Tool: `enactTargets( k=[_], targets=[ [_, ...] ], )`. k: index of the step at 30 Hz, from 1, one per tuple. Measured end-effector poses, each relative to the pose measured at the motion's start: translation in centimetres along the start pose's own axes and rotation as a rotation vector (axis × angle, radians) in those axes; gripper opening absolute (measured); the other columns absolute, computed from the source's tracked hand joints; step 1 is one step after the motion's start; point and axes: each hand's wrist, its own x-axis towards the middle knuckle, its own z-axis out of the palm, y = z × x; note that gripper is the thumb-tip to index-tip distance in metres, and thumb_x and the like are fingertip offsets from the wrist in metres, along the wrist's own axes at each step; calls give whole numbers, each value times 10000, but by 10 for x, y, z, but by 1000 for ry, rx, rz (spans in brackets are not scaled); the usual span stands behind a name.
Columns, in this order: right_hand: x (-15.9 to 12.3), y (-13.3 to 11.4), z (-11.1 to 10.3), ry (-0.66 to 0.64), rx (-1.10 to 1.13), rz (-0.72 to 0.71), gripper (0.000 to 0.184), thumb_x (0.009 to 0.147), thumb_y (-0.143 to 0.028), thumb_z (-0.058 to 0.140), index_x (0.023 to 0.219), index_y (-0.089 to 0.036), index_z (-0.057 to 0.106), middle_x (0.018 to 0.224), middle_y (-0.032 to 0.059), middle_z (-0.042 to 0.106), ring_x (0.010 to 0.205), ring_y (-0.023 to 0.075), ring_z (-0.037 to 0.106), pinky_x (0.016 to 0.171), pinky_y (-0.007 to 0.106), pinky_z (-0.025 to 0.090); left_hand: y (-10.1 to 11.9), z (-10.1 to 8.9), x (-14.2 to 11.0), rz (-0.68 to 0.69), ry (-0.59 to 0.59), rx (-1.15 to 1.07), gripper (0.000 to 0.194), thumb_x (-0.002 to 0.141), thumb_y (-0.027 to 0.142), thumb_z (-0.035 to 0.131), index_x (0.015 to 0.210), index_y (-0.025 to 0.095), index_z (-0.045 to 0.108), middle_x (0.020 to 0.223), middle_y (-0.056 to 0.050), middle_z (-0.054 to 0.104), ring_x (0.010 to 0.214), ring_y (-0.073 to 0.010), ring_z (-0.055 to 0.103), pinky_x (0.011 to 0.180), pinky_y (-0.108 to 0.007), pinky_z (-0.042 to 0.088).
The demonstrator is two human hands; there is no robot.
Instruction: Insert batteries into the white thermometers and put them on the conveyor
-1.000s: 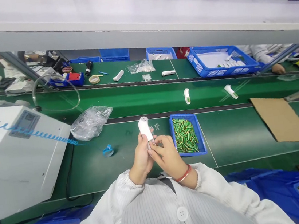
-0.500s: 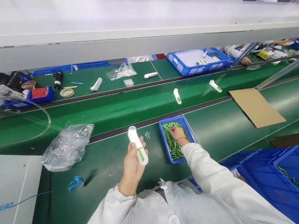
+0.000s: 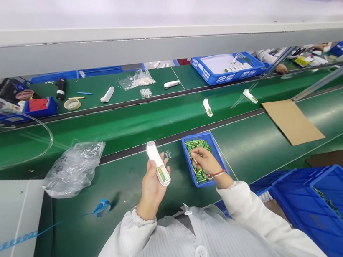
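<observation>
My left hand (image 3: 152,181) is closed around a white handheld thermometer (image 3: 153,154), held tilted above the green work surface. Its battery compartment is uncovered and shows a green battery (image 3: 162,173) inside. Over the blue bin (image 3: 189,172) of loose green batteries (image 3: 202,177), my right hand (image 3: 208,162) pinches a battery (image 3: 195,161) between thumb and fingers, partly hidden by them. A small clear plastic scrap (image 3: 168,154) lies between the left hand and the bin.
Two white thermometers (image 3: 207,107) (image 3: 250,96) lie on the green conveyor (image 3: 145,123). To the left are a clear plastic bag (image 3: 75,170) and a blue wrist strap (image 3: 102,207) on a coiled cord. Cardboard (image 3: 294,123) lies right; blue crates (image 3: 336,208) stand below. A shelf (image 3: 145,26) spans overhead.
My right hand has drawn up and back from among the batteries. The two thermometers on the conveyor have shifted right. The blue strap has also slid right. My left hand stays nearly still.
</observation>
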Motion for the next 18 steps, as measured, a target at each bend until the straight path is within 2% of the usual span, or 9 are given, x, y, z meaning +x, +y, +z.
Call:
enactTargets(
  k=[3,6,10,13,18],
  targets=[
    [-32,-31,15,-114,131,-164,254,717,-411,640,833,-189,598,736,-4,590,489,89,533,441,242,470,-5,6,2,46,-5,-20,261,818,254,583,1073,244,531,1230,-36,535,957,-156,576,730,-277,496],
    [-55,-53,31,-119,71,-394,122,767,-308,626,809,-209,682,877,45,608,678,128,598,602,294,541,-10,10,1,104,-12,-19,220,812,268,592,1022,242,534,1261,-32,519,968,-154,568,729,-273,491],
    [-68,-61,40,-145,-161,-654,292,853,-154,479,1049,-260,668,991,69,593,923,161,583,791,338,530,-13,12,-5,165,-28,5,215,824,293,575,1032,265,531,1301,-16,486,956,-143,561,730,-272,492],
    [-68,-57,42,-172,-209,-721,319,854,-121,475,1066,-267,664,959,64,589,908,159,589,790,334,533,-13,12,-10,191,-45,60,250,838,318,554,1085,292,522,1313,-9,473,954,-131,551,732,-261,490],
    [-64,-49,46,-175,-151,-699,253,819,-154,567,977,-305,696,893,25,604,850,150,606,745,317,540,-9,12,-12,175,-84,128,272,836,348,552,1099,281,532,1275,-27,499,950,-135,545,711,-243,490]
  ],
)
